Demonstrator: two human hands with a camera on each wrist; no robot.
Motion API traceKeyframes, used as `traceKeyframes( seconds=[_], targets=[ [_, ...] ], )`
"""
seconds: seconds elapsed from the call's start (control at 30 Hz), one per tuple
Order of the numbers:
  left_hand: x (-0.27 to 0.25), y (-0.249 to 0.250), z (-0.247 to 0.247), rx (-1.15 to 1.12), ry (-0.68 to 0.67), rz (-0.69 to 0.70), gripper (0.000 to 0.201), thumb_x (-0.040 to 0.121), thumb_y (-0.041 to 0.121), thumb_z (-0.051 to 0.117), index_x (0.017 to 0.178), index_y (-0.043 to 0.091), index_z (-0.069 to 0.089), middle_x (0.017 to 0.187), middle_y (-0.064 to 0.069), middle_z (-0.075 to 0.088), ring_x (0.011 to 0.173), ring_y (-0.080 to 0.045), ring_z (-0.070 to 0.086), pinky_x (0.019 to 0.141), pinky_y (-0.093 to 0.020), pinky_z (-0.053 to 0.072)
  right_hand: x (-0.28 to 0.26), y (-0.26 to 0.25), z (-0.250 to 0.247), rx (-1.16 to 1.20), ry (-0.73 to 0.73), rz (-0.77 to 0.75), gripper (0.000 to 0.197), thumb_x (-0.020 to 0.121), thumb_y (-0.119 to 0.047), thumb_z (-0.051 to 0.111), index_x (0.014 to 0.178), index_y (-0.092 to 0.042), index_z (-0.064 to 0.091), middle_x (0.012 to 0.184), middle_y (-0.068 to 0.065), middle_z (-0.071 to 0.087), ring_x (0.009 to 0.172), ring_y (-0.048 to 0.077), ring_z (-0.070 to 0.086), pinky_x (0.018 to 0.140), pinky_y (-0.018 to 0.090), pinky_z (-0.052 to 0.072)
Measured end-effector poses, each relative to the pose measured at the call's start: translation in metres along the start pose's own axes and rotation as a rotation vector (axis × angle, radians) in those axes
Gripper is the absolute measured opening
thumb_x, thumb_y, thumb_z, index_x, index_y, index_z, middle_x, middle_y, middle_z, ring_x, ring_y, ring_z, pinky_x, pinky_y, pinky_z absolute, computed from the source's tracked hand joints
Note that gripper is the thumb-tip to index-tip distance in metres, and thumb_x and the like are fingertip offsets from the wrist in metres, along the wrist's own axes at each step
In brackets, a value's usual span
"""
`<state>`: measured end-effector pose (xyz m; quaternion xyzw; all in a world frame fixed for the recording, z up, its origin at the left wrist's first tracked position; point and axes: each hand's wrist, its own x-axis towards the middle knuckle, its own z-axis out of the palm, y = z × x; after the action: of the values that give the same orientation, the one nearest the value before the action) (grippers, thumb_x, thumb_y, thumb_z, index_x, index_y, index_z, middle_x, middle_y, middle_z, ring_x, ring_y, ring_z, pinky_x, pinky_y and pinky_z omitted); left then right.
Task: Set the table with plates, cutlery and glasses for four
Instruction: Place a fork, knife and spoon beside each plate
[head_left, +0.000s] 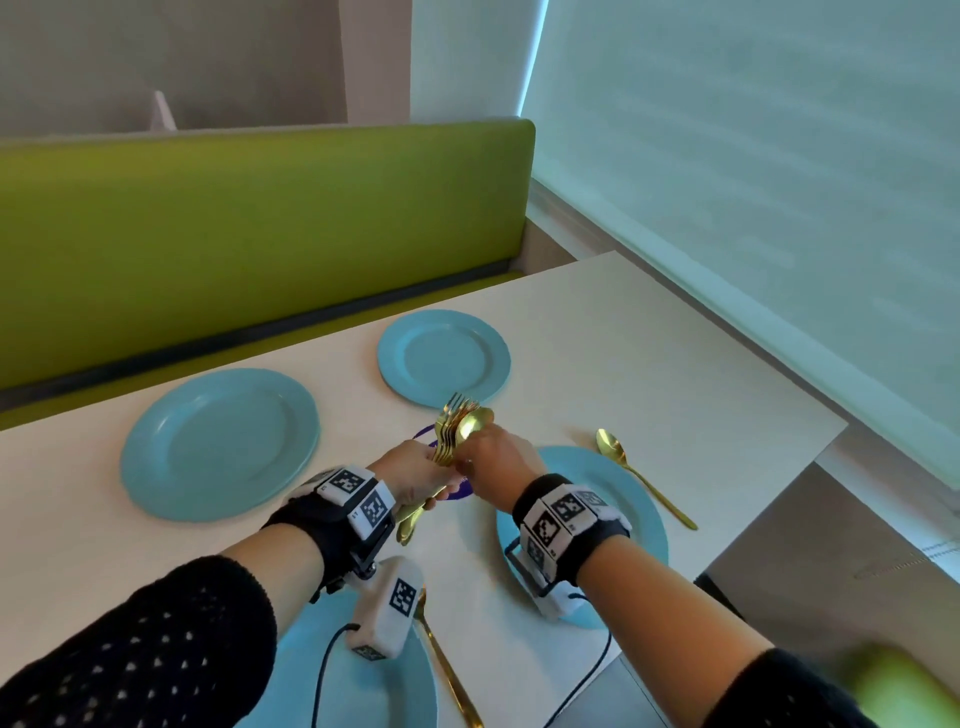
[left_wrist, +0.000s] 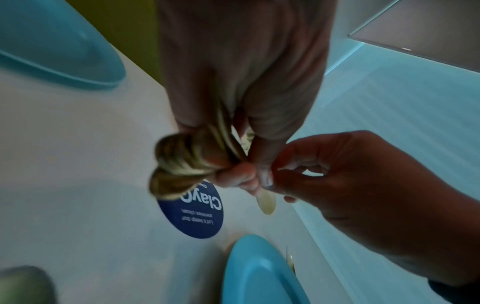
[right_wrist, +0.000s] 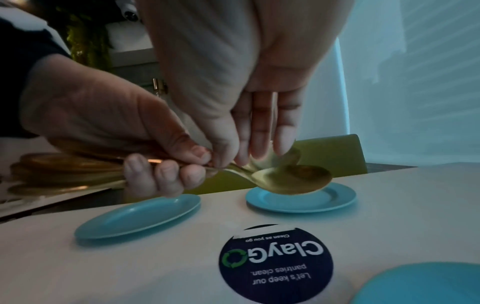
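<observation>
My left hand grips a bundle of gold forks and spoons above the middle of the white table, heads pointing away from me. My right hand meets it from the right and pinches one gold spoon of the bundle at its neck, thumb against fingers. Several blue plates are laid out: far left, far right, near right and near left. One gold spoon lies right of the near right plate. Another gold piece lies by the near left plate.
A round dark blue sticker is on the table under my hands. A green bench back runs along the far side. A pale window blind stands on the right, where the table edge drops off.
</observation>
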<state>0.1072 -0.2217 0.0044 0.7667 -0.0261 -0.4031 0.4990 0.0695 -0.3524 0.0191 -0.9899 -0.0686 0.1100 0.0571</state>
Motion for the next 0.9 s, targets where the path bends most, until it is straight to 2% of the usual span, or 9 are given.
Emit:
traceKeyframes(
  seconds=[0.1,0.23,0.4,0.5,0.57,0.67,0.77,0.9],
  targets=[
    [-0.015,-0.012,-0.016,-0.001,-0.023,0.014,0.012,0.087,0.006,0.062,0.075,0.007,0.059,0.071,-0.007,0.061,0.059,-0.014,0.051,0.052,-0.021,0.043,-0.003,-0.021,-0.004,-0.011,-0.059,-0.021,0.025,0.093,-0.019,0.049,0.109,-0.018,0.068,0.106,0.006,0.064,0.103,0.024,0.058,0.074,0.031,0.046],
    [-0.033,-0.022,-0.038,0.043,-0.032,0.060,0.014,0.088,0.004,0.060,0.076,0.010,0.057,0.072,-0.005,0.062,0.058,-0.012,0.053,0.047,-0.016,0.044,-0.003,-0.046,-0.008,0.004,-0.104,-0.056,0.027,0.093,-0.015,0.049,0.113,-0.023,0.066,0.108,0.003,0.066,0.103,0.022,0.059,0.072,0.029,0.042],
    [-0.039,-0.027,-0.060,0.048,-0.075,0.090,0.013,0.093,0.009,0.055,0.080,0.010,0.056,0.074,-0.005,0.061,0.061,-0.012,0.053,0.052,-0.018,0.043,0.009,-0.061,-0.012,0.059,-0.126,-0.054,0.022,0.093,-0.019,0.052,0.107,-0.021,0.068,0.106,0.003,0.066,0.101,0.021,0.060,0.077,0.032,0.048],
    [-0.033,-0.026,-0.071,-0.041,-0.029,0.085,0.021,0.099,0.016,0.045,0.081,0.010,0.052,0.074,-0.007,0.062,0.061,-0.014,0.053,0.052,-0.020,0.042,0.025,-0.058,-0.017,0.055,-0.150,-0.014,0.022,0.092,-0.020,0.052,0.105,-0.019,0.070,0.110,0.004,0.065,0.105,0.021,0.058,0.085,0.033,0.048],
    [-0.025,-0.024,-0.080,-0.128,0.031,0.063,0.025,0.102,0.021,0.038,0.083,0.008,0.048,0.074,-0.009,0.061,0.060,-0.015,0.053,0.051,-0.021,0.041,0.039,-0.050,-0.020,0.040,-0.163,0.003,0.023,0.092,-0.021,0.052,0.106,-0.018,0.070,0.109,0.004,0.065,0.105,0.022,0.057,0.089,0.034,0.049],
    [-0.009,-0.023,-0.095,-0.198,0.152,0.028,0.024,0.102,0.017,0.033,0.087,0.007,0.047,0.076,-0.008,0.059,0.061,-0.015,0.049,0.053,-0.022,0.040,0.068,-0.021,-0.025,0.105,-0.135,0.067,0.021,0.092,-0.021,0.054,0.106,-0.016,0.070,0.109,0.003,0.065,0.105,0.020,0.057,0.090,0.031,0.048],
    [0.010,-0.025,-0.112,-0.208,0.275,0.008,0.022,0.101,0.014,0.032,0.087,0.006,0.047,0.075,-0.007,0.058,0.061,-0.015,0.048,0.054,-0.022,0.040,0.101,0.024,-0.033,0.203,-0.045,0.217,0.019,0.092,-0.021,0.057,0.104,-0.016,0.070,0.111,0.004,0.067,0.106,0.021,0.059,0.093,0.029,0.046],
    [0.034,-0.029,-0.132,-0.239,0.363,-0.014,0.022,0.100,0.011,0.034,0.083,0.007,0.048,0.076,-0.009,0.059,0.061,-0.018,0.048,0.054,-0.024,0.040,0.143,0.084,-0.042,0.207,0.072,0.419,0.019,0.091,-0.019,0.057,0.102,-0.013,0.071,0.110,0.008,0.069,0.105,0.025,0.061,0.088,0.027,0.045]
  ],
)
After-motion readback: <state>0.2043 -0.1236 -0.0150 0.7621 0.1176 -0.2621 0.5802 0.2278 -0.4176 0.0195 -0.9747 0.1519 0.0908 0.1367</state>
